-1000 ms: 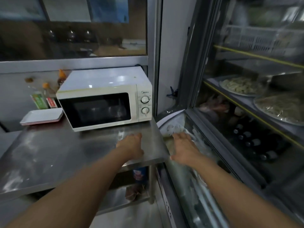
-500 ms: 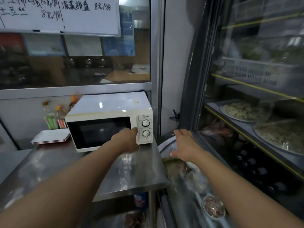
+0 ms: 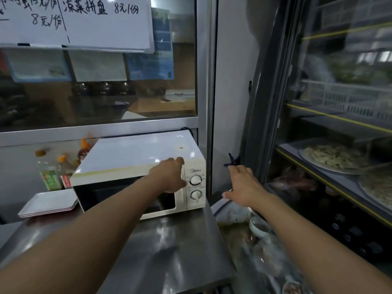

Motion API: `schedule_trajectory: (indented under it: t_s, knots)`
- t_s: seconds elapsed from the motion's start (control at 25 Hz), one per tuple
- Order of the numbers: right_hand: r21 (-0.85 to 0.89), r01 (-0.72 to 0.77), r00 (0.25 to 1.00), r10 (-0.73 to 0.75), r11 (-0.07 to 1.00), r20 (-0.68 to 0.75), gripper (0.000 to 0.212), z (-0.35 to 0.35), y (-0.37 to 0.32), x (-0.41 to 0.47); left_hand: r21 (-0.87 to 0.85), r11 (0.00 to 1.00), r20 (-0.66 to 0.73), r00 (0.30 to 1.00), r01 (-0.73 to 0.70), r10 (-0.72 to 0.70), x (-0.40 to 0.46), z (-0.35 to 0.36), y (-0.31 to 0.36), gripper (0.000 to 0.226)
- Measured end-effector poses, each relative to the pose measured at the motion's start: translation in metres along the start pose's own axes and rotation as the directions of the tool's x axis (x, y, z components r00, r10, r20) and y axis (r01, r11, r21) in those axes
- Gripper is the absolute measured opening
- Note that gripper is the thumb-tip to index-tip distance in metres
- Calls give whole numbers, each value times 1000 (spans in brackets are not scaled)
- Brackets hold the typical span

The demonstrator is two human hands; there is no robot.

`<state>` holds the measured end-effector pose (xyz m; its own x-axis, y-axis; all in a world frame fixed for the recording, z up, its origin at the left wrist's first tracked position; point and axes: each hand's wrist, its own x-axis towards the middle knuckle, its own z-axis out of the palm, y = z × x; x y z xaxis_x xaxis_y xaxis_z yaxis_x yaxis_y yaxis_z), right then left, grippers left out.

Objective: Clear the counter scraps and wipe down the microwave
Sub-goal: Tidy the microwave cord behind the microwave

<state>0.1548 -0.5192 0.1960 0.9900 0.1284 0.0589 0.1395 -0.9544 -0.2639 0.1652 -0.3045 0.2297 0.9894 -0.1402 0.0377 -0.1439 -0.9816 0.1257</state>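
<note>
The steel counter (image 3: 174, 251) fills my lower view, and the fridge (image 3: 339, 145) with its food trays runs along from 1 to 4 o'clock. The microwave (image 3: 135, 158) sits at the counter's back, at about 11 o'clock, with a small brown spot on its top. A stack of plates (image 3: 48, 203) lies at 9 o'clock, bottles (image 3: 51, 175) behind it. My left hand (image 3: 169, 177) rests on the microwave's front, beside the upper dial, fingers curled over the door's edge; I cannot tell whether they grip it. My right hand (image 3: 244, 187) hovers open at 2 o'clock, empty. I judge I'm starting on the microwave; wiping needs a cloth, and I see none.
</note>
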Motion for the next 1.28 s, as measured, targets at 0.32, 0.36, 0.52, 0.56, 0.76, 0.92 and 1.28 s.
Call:
schedule_trajectory:
  t_s: [0.32,0.36,0.52,0.56,0.76,0.92,1.28]
  knots:
    - [88,-68,995,74,994,-63,70,17,-20,84,-15,992,-20,992,-129,128,96,-10,-41,64]
    - [93,-74,995,81,993,-65,70,18,-19,92,-25,991,-23,991,-135,134,108,-10,-44,63]
    - [114,-85,994,92,990,-61,70,22,-10,126,-40,990,-35,990,-138,137,147,-7,-47,62]
    - [124,-86,994,93,989,-57,69,24,-6,138,-41,990,-35,990,-138,137,158,-6,-47,62]
    - [164,-56,997,64,985,-43,57,41,21,206,-39,993,-35,994,-107,105,218,4,-40,61]
    - [239,-10,1000,15,971,-21,43,63,46,268,-49,997,-31,998,-63,61,273,10,-32,60]
    - [421,-11,997,-22,907,73,61,135,68,392,15,999,-101,994,43,-42,369,42,-37,52]
